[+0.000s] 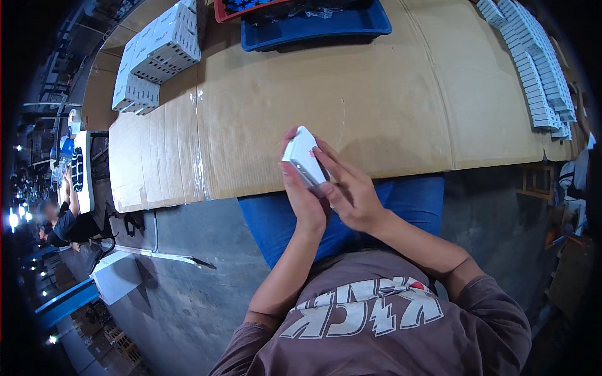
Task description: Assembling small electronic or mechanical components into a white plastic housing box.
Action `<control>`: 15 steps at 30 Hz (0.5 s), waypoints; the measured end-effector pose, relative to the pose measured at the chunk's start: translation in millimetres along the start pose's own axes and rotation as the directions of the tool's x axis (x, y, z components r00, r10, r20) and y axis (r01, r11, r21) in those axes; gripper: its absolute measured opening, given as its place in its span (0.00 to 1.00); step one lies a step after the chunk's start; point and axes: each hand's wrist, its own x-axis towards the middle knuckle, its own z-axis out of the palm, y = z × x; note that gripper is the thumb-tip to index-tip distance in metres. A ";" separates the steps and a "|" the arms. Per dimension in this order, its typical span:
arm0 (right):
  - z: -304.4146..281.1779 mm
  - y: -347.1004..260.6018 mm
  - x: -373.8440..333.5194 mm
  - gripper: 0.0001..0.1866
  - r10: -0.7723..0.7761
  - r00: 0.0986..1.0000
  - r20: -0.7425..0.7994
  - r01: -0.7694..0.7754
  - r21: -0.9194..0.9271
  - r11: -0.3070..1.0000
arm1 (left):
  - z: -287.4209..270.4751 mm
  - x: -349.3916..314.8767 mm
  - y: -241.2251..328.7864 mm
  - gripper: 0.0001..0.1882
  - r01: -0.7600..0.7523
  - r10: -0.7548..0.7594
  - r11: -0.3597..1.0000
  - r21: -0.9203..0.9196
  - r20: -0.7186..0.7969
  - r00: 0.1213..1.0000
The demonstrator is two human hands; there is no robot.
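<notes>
A small white box (303, 150) with a red mark on its face is held tilted between my two hands, above the near edge of the table. My left hand (303, 197) wraps round its left side and underside, fingertips showing past the far end. On the right side, my right hand (351, 191) grips the box with fingers along its face and the thumb at its near end. The box's underside is hidden by my palms.
Cardboard covers the table (282, 100). White boxes (160, 47) are stacked at the far left, and rows of thin white boxes (533, 62) at the far right. A blue tray (313, 36) and a red bin (241, 11) stand at the back. Another person (69, 216) works at far left.
</notes>
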 end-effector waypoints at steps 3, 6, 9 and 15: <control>2.0 19.2 9.7 0.28 0.017 0.994 -0.105 0.010 0.254 0.967 | 3.2 6.6 8.4 0.41 0.007 -0.013 0.992 -0.126 -0.047 0.999; -7.7 27.0 11.0 0.22 0.571 0.820 0.040 -0.442 0.678 0.588 | 3.8 5.3 16.0 0.43 -0.040 0.044 0.996 -0.084 0.041 0.998; -15.6 29.2 10.3 0.21 0.555 0.774 0.304 -0.524 0.800 0.291 | 7.3 2.8 15.8 0.45 -0.040 0.041 0.999 -0.036 0.036 0.999; -12.6 33.9 5.7 0.20 0.560 0.762 0.325 -0.511 0.833 0.212 | 8.3 1.8 12.1 0.46 -0.022 0.023 1.000 -0.017 0.078 0.997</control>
